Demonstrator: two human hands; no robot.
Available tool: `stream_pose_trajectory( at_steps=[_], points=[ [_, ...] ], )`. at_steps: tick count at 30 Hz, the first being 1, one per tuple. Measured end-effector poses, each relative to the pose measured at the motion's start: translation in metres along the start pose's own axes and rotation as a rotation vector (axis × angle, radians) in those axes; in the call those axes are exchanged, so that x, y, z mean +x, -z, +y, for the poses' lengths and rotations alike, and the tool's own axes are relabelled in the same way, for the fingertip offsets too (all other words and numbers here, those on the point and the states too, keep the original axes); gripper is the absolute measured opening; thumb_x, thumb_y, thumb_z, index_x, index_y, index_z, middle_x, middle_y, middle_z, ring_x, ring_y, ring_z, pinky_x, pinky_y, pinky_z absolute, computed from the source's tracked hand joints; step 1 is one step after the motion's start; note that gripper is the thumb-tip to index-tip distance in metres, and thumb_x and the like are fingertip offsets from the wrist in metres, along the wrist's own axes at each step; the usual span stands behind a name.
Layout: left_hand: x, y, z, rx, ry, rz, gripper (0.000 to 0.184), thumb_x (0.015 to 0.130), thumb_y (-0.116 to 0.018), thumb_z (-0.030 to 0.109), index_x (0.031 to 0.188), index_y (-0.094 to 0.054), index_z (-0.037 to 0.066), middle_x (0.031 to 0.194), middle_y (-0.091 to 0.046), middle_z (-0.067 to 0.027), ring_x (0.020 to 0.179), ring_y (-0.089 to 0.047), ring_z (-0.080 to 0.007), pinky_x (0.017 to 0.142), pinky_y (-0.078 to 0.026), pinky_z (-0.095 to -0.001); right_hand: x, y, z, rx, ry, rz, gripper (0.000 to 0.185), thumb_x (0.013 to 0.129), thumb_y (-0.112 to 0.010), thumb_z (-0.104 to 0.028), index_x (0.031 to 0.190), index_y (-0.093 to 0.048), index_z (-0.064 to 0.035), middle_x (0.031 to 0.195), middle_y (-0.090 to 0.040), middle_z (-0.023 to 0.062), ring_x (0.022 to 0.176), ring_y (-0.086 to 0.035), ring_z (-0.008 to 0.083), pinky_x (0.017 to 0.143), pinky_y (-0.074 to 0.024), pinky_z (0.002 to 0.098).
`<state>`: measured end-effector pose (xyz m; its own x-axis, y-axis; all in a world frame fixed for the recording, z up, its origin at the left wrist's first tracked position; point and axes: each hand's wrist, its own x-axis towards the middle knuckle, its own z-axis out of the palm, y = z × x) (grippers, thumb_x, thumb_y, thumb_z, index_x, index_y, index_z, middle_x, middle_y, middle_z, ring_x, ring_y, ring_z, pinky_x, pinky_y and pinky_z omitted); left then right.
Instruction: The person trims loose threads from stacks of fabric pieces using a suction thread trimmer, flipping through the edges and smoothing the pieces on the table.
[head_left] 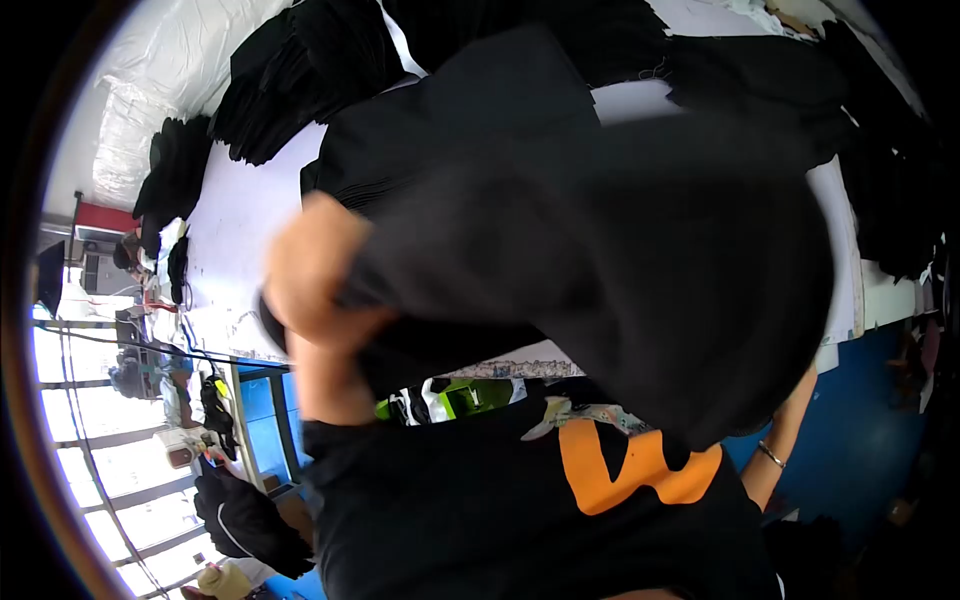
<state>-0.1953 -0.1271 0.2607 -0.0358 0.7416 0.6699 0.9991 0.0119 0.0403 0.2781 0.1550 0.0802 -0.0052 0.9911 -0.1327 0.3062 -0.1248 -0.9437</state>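
A large black fabric piece (690,260) is held up across the middle of the view, blurred along its upper edge. My left hand (318,265), smeared by motion, is closed on its left end. On the right, my forearm with a bracelet (770,455) reaches up behind the cloth, and the fabric hides my right hand and its fingers. Behind the held piece, a stack of black fabric pieces (345,175) lies on the white table (245,215).
More stacks of black fabric (300,75) line the table's far side. Clear plastic wrapping (160,90) is at the upper left. Below the table edge is a green and white bag (470,398). Other workstations and windows stand at the left, with blue floor (870,400) at the right.
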Motion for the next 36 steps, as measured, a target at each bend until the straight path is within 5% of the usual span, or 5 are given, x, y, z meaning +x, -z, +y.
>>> stream_pose_trajectory(
  at_steps=[7, 13, 15, 25, 36],
  points=[
    [0.143, -0.045, -0.161, 0.001, 0.342, 0.057, 0.061, 0.073, -0.089, 0.045, 0.108, -0.072, -0.002, 0.095, -0.077, -0.0137, 0.083, -0.073, -0.0237, 0.081, -0.056, -0.0327, -0.019, -0.020, -0.016, 0.030, -0.081, -0.063, 0.050, 0.102, -0.053, -0.052, 0.089, -0.055, -0.0041, 0.059, -0.055, 0.0066, 0.045, -0.051, 0.0148, 0.044, -0.0409, 0.0271],
    [0.036, -0.379, -0.268, 0.565, 0.360, -0.083, 0.081, 0.088, -0.064, 0.063, 0.150, -0.045, 0.016, 0.146, -0.050, -0.0184, 0.127, -0.055, -0.0366, 0.097, -0.044, -0.0548, -0.049, -0.020, 0.000, -0.074, -0.122, -0.028, 0.044, 0.103, -0.054, -0.046, 0.088, -0.054, -0.0044, 0.058, -0.053, 0.0058, 0.044, -0.050, 0.0147, 0.043, -0.0390, 0.0277],
    [0.052, -0.381, -0.245, 0.349, 0.662, -0.071, 0.070, 0.094, -0.060, 0.057, 0.148, -0.048, 0.014, 0.148, -0.048, -0.0207, 0.127, -0.055, -0.0362, 0.102, -0.041, -0.0528, -0.056, -0.022, -0.002, -0.080, -0.178, 0.023, 0.043, 0.103, -0.054, -0.045, 0.088, -0.054, -0.0043, 0.058, -0.053, 0.0055, 0.044, -0.051, 0.0151, 0.043, -0.0395, 0.0283],
    [0.044, -0.342, -0.173, -0.126, 0.536, -0.316, 0.075, 0.101, -0.044, 0.060, 0.152, -0.042, 0.005, 0.158, -0.035, -0.0256, 0.144, -0.038, -0.0407, 0.116, -0.029, -0.0509, -0.034, -0.034, 0.004, -0.083, -0.154, -0.058, 0.041, 0.102, -0.057, -0.043, 0.091, -0.058, -0.0033, 0.060, -0.056, 0.0046, 0.045, -0.054, 0.0151, 0.043, -0.0427, 0.0294],
    [0.241, -0.374, 0.124, -0.520, -0.155, -0.112, 0.034, 0.088, -0.071, 0.024, 0.111, -0.069, -0.002, 0.130, -0.063, -0.0203, 0.110, -0.065, -0.0369, 0.092, -0.052, -0.0419, 0.025, 0.023, 0.020, 0.080, -0.123, -0.181, 0.035, 0.101, -0.061, -0.032, 0.087, -0.059, -0.0007, 0.061, -0.056, 0.0032, 0.048, -0.052, 0.0110, 0.046, -0.0422, 0.0271]
  ],
)
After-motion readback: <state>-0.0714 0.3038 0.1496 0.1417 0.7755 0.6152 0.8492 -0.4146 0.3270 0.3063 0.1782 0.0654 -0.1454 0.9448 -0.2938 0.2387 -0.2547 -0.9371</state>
